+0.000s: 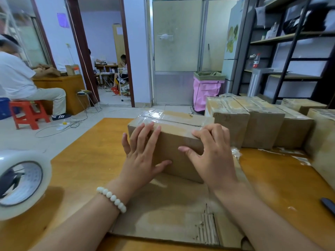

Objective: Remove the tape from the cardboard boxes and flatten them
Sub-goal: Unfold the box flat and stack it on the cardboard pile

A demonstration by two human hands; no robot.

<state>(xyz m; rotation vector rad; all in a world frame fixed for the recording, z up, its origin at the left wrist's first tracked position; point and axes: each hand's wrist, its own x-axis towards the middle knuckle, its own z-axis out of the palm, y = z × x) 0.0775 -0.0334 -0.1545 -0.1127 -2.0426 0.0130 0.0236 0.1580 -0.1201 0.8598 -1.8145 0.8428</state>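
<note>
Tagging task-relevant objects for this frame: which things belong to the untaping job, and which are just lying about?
Job: taped brown cardboard box under left hand and right hand; row of taped brown cardboard boxes; flattened brown cardboard sheet.
Lying about: clear packing-tape roll; dark handle at far right; pink-bagged bin.

Both bare forearms reach forward, near each other. The left hand (143, 156) lies flat on the box (174, 142), fingers straight and spread. The right hand (212, 153) curls its fingers over the box's top edge, thumb stretched left.
</note>
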